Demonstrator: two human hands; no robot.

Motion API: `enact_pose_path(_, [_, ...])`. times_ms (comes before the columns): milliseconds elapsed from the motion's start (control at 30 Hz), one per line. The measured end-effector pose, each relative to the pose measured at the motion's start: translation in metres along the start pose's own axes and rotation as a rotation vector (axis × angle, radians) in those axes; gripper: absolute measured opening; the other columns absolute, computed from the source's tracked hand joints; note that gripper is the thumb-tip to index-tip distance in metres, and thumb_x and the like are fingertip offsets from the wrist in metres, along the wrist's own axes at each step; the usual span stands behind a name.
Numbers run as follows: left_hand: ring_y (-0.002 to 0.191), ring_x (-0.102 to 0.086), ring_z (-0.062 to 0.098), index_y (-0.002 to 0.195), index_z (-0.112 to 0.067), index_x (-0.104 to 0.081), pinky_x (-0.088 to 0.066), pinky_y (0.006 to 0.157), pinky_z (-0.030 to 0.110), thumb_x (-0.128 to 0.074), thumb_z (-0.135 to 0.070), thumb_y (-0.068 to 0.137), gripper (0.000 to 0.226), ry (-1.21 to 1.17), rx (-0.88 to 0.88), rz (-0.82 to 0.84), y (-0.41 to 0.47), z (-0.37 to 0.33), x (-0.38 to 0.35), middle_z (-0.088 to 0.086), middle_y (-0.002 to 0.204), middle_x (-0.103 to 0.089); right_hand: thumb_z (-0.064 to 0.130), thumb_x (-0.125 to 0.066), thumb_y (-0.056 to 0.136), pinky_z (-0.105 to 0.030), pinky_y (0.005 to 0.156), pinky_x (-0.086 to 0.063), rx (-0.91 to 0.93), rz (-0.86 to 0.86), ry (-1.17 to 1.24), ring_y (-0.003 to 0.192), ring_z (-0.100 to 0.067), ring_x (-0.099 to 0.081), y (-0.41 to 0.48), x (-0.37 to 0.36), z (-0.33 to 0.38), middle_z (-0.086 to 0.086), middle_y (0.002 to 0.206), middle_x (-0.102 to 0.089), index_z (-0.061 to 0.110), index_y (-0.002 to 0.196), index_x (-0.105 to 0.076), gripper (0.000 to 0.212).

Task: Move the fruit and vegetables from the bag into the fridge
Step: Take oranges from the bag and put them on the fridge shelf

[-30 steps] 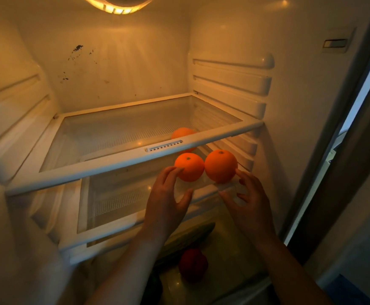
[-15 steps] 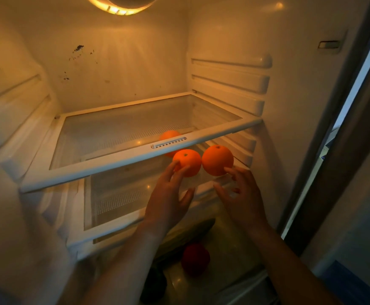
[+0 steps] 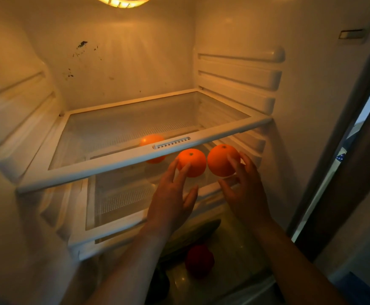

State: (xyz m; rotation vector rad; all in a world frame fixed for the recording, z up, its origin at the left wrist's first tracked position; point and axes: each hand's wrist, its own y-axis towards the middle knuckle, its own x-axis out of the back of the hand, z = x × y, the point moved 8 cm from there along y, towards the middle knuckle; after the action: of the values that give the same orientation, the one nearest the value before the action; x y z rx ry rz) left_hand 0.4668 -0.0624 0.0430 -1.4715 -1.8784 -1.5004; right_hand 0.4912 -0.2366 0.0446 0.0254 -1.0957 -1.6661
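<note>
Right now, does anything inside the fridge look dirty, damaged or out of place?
Yes: dark specks are scattered on the upper left of the back wall, like dried dirt or splashes. Nothing else stands out: the oranges sit on the middle shelf, and nothing is spilled.

At centre frame, the left round orange fruit [image 3: 191, 162] and the right round orange fruit [image 3: 221, 159] each carry a dark stem dot. The round red fruit [image 3: 199, 259] is at lower centre. The white-framed clear glass shelf [image 3: 113, 170] has a fine dotted band. Dark specks mark the cream back wall [image 3: 124, 62].
</note>
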Motion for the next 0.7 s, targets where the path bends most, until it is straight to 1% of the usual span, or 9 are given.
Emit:
enact_pose_path(100, [0.137, -0.032, 0.022, 0.145, -0.028, -0.026, -0.038, 0.103, 0.034, -0.056, -0.035, 0.089, 0.065, 0.025, 0.021, 0.018, 0.000, 0.002, -0.002, 0.002, 0.154, -0.024, 0.019, -0.067, 0.080, -0.039, 0.087, -0.051, 0.021, -0.010, 0.026, 0.127, -0.027, -0.041, 0.005, -0.002, -0.003, -0.013, 0.143, -0.036, 0.023, 0.137, -0.037, 0.064])
enact_pose_path(267, [0.135, -0.035, 0.022, 0.146, -0.028, -0.025, -0.038, 0.100, 0.031, -0.057, -0.035, 0.088, 0.067, 0.056, 0.027, 0.029, -0.001, 0.001, -0.004, 0.003, 0.153, -0.026, 0.016, -0.074, 0.076, -0.031, 0.087, -0.050, 0.001, -0.039, 0.082, 0.125, -0.023, -0.042, 0.013, -0.005, -0.006, -0.013, 0.141, -0.037, 0.019, 0.137, -0.039, 0.069])
enact_pose_path(300, [0.135, -0.035, 0.022, 0.146, -0.028, -0.025, -0.035, 0.101, 0.029, -0.058, -0.034, 0.088, 0.067, 0.059, 0.027, 0.028, -0.001, 0.000, -0.003, 0.003, 0.153, -0.027, 0.015, -0.074, 0.076, -0.027, 0.089, -0.049, -0.001, -0.044, 0.087, 0.125, -0.022, -0.042, 0.014, -0.005, -0.005, -0.014, 0.141, -0.037, 0.018, 0.137, -0.039, 0.070])
enact_pose_path(333, [0.135, -0.035, 0.022, 0.146, -0.028, -0.025, -0.032, 0.101, 0.026, -0.059, -0.033, 0.087, 0.067, 0.059, 0.028, 0.026, -0.001, 0.000, -0.003, 0.003, 0.152, -0.028, 0.014, -0.074, 0.076, -0.016, 0.092, -0.043, -0.002, -0.043, 0.084, 0.124, -0.021, -0.041, 0.013, -0.005, -0.003, -0.015, 0.140, -0.037, 0.016, 0.137, -0.039, 0.070])
enact_pose_path(400, [0.135, -0.034, 0.021, 0.146, -0.028, -0.024, -0.029, 0.100, 0.024, -0.059, -0.033, 0.087, 0.068, 0.060, 0.031, 0.030, -0.001, -0.001, -0.002, 0.003, 0.152, -0.028, 0.013, -0.075, 0.075, 0.004, 0.091, -0.024, 0.015, -0.037, 0.053, 0.123, -0.017, -0.035, 0.011, -0.005, 0.000, -0.018, 0.140, -0.038, 0.012, 0.136, -0.040, 0.070])
enact_pose_path(433, [0.135, -0.034, 0.021, 0.146, -0.028, -0.024, -0.030, 0.100, 0.024, -0.058, -0.033, 0.087, 0.068, 0.062, 0.027, 0.032, -0.001, -0.002, -0.001, 0.003, 0.152, -0.027, 0.013, -0.074, 0.075, 0.006, 0.090, -0.019, 0.024, -0.032, 0.035, 0.123, -0.016, -0.033, 0.010, -0.004, 0.002, -0.019, 0.140, -0.038, 0.011, 0.137, -0.039, 0.071])
enact_pose_path(467, [0.135, -0.035, 0.021, 0.146, -0.028, -0.024, -0.032, 0.100, 0.024, -0.058, -0.033, 0.087, 0.068, 0.060, 0.021, 0.033, -0.001, -0.003, -0.001, 0.003, 0.153, -0.027, 0.013, -0.074, 0.076, 0.005, 0.091, -0.017, 0.022, -0.024, 0.020, 0.123, -0.016, -0.031, 0.008, -0.002, 0.003, -0.019, 0.141, -0.037, 0.011, 0.137, -0.038, 0.071])
enact_pose_path(600, [0.134, -0.036, 0.020, 0.144, -0.027, -0.029, -0.034, 0.101, 0.026, -0.059, -0.032, 0.087, 0.064, 0.006, 0.015, 0.038, -0.004, -0.003, 0.002, 0.002, 0.151, -0.030, 0.014, -0.073, 0.077, -0.012, 0.095, -0.024, -0.024, -0.006, -0.009, 0.128, -0.016, -0.030, 0.002, 0.001, 0.002, -0.014, 0.145, -0.034, 0.016, 0.140, -0.034, 0.074])
enact_pose_path(700, [0.132, -0.039, 0.018, 0.141, -0.024, -0.036, -0.039, 0.104, 0.030, -0.061, -0.030, 0.086, 0.061, -0.066, 0.019, 0.021, -0.004, -0.002, 0.009, 0.002, 0.148, -0.035, 0.014, -0.072, 0.077, -0.016, 0.098, -0.025, -0.057, 0.010, -0.003, 0.131, -0.020, -0.032, -0.001, 0.003, 0.003, -0.014, 0.145, -0.033, 0.014, 0.140, -0.034, 0.074])
